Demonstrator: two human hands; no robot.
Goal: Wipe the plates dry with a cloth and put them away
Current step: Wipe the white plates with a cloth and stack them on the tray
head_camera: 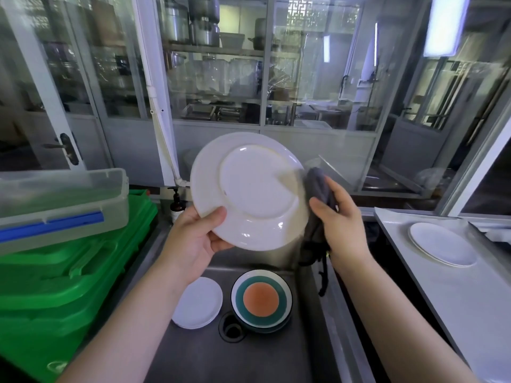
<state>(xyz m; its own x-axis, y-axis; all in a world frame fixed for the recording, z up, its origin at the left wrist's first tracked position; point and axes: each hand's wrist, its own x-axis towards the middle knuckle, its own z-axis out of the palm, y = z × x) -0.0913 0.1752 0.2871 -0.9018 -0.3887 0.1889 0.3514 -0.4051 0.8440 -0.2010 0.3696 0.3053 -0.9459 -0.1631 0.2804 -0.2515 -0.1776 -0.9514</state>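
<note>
Left hand [193,239] grips the lower rim of a white plate [249,189], held tilted above the sink [193,355] with its underside toward the camera. Right hand [340,219] clutches a grey cloth [318,189] against the plate's right edge. Two more plates [442,244] lie stacked on the table [470,299]. The pump bottle's [177,205] label is unreadable. Further dishes [261,298] sit in the sink.

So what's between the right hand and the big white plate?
A dark grey cloth, gripped by the right hand and pressed against the plate's right rim, as the head view shows.
</note>
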